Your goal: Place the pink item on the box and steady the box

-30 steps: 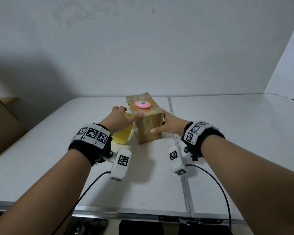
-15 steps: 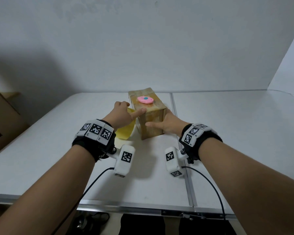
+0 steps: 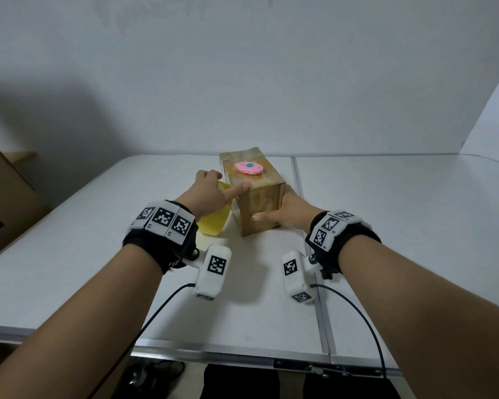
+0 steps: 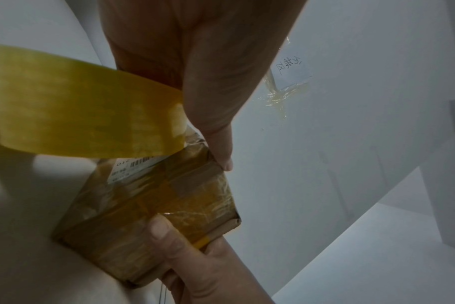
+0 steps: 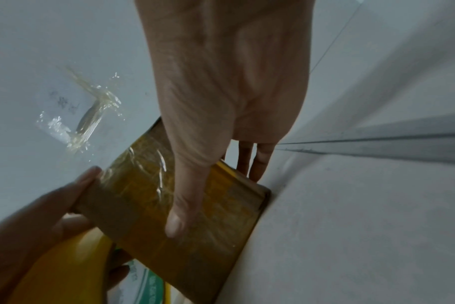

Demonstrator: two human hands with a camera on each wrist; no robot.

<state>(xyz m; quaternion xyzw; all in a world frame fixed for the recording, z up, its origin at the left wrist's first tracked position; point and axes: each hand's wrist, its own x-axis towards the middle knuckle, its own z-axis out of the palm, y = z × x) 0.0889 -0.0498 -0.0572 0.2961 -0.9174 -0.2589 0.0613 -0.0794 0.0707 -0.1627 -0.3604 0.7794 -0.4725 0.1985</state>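
A tape-wrapped cardboard box (image 3: pixel 255 197) stands on a white folding table (image 3: pixel 401 214), close to the seam that runs down the table's middle. The box's long axis runs away from the person toward the back wall, turned slightly to the left, with one short end facing the person. A small pink oval gadget with a blue button (image 3: pixel 249 167) lies flat on the box's top face. The right hand (image 3: pixel 288 210) holds the box's near right corner, with the thumb laid across the near end face and the fingers curled along the right side. The left hand (image 3: pixel 206 194) presses its thumb on the top left edge of the box, while its other fingers grip a wide strip of yellow tape (image 3: pixel 213 223) that hangs down beside the box's left side. The left wrist view shows a white shipping label (image 4: pixel 133 168) on the box with a barcode and the digits 210; the other print is too blurred to read. A paper note (image 4: pixel 291 67) with handwritten Chinese characters is taped to the wall. A brown carton (image 3: pixel 3 203) sits at the far left. Compared with a second ago, the box sits farther from the person and both arms reach farther out; the hands' holds are unchanged.
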